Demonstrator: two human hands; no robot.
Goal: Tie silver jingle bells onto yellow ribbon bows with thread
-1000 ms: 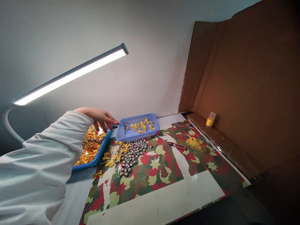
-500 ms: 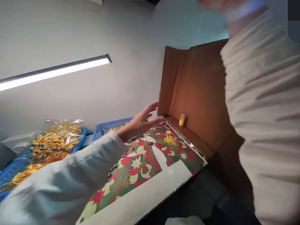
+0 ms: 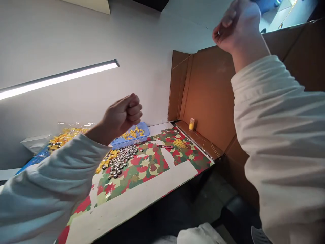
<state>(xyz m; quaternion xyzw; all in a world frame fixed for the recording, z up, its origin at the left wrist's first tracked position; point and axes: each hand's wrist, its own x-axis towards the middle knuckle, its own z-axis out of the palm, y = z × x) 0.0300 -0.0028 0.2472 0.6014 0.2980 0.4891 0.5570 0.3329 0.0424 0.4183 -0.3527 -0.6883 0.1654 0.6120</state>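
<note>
- The left hand (image 3: 124, 113) is closed in a fist, thumb folded over the fingers, above the pale blue basket (image 3: 134, 140) and partly in front of it.
- The right hand (image 3: 238, 27) is raised well above and to the right of the blue basket, its fingers curled in tightly; what sits inside the curl is hidden.
- A thin thread (image 3: 182, 62) shows against the cardboard (image 3: 208, 91), above and to the right of the blue basket. Its straight line points toward both fists, so I judge that each hand grips it; the ends cannot be made out.
- The thread looks very light, limp when slack and perhaps slippery; a firm pinch near each end, or a turn round a finger, should hold it. A sharp tug might snap it.
- Silver beads (image 3: 122, 157) lie just in front of the blue basket: shiny, probably smooth and ready to roll, best taken singly between thumb and fingertip.
- Yellow bows (image 3: 108, 161) lie beside the beads, in front of the blue basket. They look soft and easily crushed; the middle seems the safest hold.
- A tangle of yellow strands (image 3: 180, 144) lies right of the blue basket, likely weightless and prone to snagging.
</note>
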